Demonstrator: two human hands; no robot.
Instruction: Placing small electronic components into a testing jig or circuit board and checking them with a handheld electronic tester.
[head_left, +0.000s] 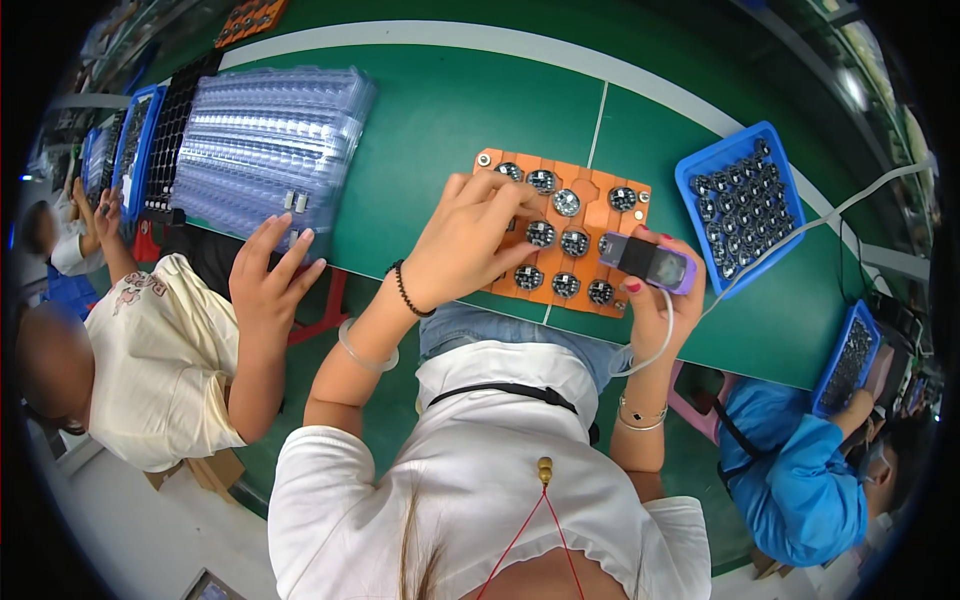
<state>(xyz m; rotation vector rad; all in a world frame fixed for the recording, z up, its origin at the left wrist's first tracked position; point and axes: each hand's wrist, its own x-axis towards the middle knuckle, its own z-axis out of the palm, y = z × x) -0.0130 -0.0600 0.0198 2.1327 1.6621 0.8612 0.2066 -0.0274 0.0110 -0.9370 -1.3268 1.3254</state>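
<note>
An orange fixture tray (590, 185) lies on the green table in front of me, with round black-and-silver parts in its recesses. My left hand (470, 235) reaches over its left side, fingers bent. Thumb and forefinger close on either side of a round black-and-silver part (540, 234) in the tray; other fingers hide some neighbouring recesses. Wrapped in my right hand (672, 300) is a small purple-and-black handheld device (655, 266) with a pale cable. Its dark end sits over the tray's right edge, covering a part there.
To the right stands a blue bin (735, 278) of similar round parts, with a white cable (850, 200) across its corner. Stacked clear plastic trays (265, 140) lie at the left, where a co-worker's hand (268, 280) rests near them. Another person in blue (795, 470) sits at the right.
</note>
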